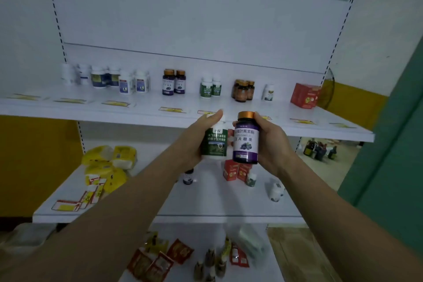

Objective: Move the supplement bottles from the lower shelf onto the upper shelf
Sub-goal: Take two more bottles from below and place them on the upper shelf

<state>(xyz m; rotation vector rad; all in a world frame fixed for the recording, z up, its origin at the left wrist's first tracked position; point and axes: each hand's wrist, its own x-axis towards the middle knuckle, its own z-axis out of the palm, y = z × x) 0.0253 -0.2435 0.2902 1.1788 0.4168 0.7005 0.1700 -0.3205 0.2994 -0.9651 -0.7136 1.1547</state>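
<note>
Two bottles are held side by side, just below the upper shelf [91, 112] edge: green bottle [214, 143] is gripped by curled fingers of left hand [194, 142], purple bottle [246, 138] by right hand [271, 144]. More bottles [275, 191] are left on lower shelf [206, 209].

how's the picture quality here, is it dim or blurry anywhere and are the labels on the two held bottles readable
Head view: dim, bluish light, no harsh glare; the wide lens bows the shelf posts and the upper shelf edge; the green bottle and purple bottle labels are fairly sharp; the white bottles far left and the packets at the bottom are soft.
</note>
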